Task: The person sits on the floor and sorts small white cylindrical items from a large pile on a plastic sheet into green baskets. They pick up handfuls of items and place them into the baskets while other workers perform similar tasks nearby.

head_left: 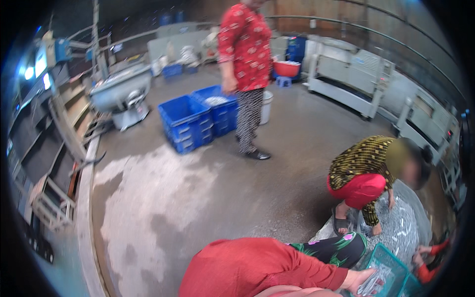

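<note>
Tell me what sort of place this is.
Probably a factory or workshop floor: pale machines toward the wall, blue crates, and a heap of small silvery pieces on the ground.

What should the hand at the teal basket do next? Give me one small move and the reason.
Probably have the left hand ease the silvery pieces toward the far side of the teal basket: they lie bunched by its fingers, while bare teal shows beyond them. Whether its grip is closed on any, I can't tell.
</note>
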`<state>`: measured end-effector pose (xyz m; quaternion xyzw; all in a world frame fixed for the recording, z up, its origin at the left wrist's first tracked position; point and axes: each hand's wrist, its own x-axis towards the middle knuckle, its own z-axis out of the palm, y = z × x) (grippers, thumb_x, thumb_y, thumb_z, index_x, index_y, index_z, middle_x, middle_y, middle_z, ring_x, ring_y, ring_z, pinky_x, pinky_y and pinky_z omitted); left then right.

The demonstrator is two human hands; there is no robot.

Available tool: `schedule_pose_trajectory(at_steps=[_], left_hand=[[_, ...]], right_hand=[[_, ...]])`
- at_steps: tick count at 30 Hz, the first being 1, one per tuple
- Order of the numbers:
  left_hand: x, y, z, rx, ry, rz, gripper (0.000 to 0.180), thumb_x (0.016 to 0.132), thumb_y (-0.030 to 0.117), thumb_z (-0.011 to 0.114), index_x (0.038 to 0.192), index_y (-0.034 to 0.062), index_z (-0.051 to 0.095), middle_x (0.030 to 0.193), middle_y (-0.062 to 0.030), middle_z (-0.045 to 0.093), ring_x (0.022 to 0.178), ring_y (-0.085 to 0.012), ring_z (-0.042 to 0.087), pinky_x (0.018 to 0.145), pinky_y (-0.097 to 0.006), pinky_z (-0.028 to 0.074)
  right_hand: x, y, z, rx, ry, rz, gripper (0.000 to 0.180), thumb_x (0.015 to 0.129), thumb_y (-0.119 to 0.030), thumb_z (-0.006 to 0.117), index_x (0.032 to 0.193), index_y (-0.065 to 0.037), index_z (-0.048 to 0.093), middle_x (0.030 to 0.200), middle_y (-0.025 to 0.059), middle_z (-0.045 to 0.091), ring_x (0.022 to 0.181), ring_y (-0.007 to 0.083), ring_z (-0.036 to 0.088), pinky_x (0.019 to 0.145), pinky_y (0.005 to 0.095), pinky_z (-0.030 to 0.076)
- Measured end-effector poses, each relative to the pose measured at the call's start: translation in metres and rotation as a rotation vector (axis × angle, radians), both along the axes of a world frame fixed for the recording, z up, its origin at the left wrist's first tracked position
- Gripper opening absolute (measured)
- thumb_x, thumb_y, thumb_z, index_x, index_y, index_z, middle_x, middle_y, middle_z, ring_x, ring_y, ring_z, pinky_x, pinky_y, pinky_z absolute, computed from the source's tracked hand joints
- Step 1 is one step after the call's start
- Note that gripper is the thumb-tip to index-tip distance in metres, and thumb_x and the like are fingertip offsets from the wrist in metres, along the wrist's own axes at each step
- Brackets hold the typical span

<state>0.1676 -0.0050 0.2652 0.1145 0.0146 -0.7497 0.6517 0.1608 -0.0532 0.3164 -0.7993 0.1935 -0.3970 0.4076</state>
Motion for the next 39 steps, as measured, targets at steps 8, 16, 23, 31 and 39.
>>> schedule_pose_trajectory(at_steps=[8, 16, 23, 31, 39], left_hand=[[0.085, 0.069, 0.091, -0.085, 0.122, 0.422, 0.050, 0.082, 0.060, 0.030, 0.087, 0.0176, 0.056, 0.071, -0.0061, 0.053, 0.063, -0.0233, 0.052, 0.055, -0.039, 0.048], [0.142, 0.117, 0.088, -0.074, 0.117, 0.662, 0.050, 0.085, 0.056, 0.027, 0.089, 0.0153, 0.056, 0.074, -0.0090, 0.053, 0.068, -0.0251, 0.052, 0.060, -0.040, 0.048], [0.143, 0.107, 0.075, -0.029, 0.129, 0.689, 0.052, 0.085, 0.057, 0.026, 0.091, 0.0145, 0.057, 0.073, -0.0087, 0.052, 0.066, -0.0252, 0.051, 0.058, -0.041, 0.048], [0.152, 0.122, 0.075, -0.054, 0.156, 0.717, 0.047, 0.085, 0.052, 0.031, 0.090, 0.0135, 0.057, 0.071, -0.0093, 0.053, 0.062, -0.0259, 0.052, 0.053, -0.043, 0.048], [0.160, 0.116, 0.076, -0.036, 0.161, 0.729, 0.046, 0.085, 0.052, 0.032, 0.088, 0.0135, 0.056, 0.062, -0.0062, 0.049, 0.057, -0.0245, 0.051, 0.054, -0.042, 0.048]], right_hand=[[0.005, -0.009, 0.027, -0.024, -0.053, 0.024, 0.051, 0.084, -0.026, 0.053, 0.125, 0.002, 0.039, 0.126, 0.0195, 0.042, 0.112, 0.0286, 0.043, 0.095, 0.0368, 0.033], [0.011, -0.011, 0.038, -0.004, -0.089, 0.039, 0.051, 0.084, -0.026, 0.053, 0.125, 0.001, 0.039, 0.126, 0.0194, 0.041, 0.112, 0.0286, 0.043, 0.095, 0.0373, 0.034], [0.016, -0.019, 0.046, -0.004, -0.097, 0.030, 0.052, 0.084, -0.026, 0.053, 0.126, 0.001, 0.038, 0.126, 0.0193, 0.041, 0.112, 0.0286, 0.043, 0.095, 0.0377, 0.034], [0.018, -0.024, 0.052, 0.016, -0.119, 0.023, 0.052, 0.084, -0.026, 0.053, 0.126, 0.001, 0.037, 0.126, 0.0192, 0.041, 0.111, 0.0285, 0.043, 0.094, 0.0382, 0.034], [0.021, -0.027, 0.063, 0.029, -0.153, 0.019, 0.053, 0.084, -0.026, 0.053, 0.127, 0.001, 0.036, 0.126, 0.0190, 0.041, 0.111, 0.0285, 0.043, 0.094, 0.0387, 0.034]])
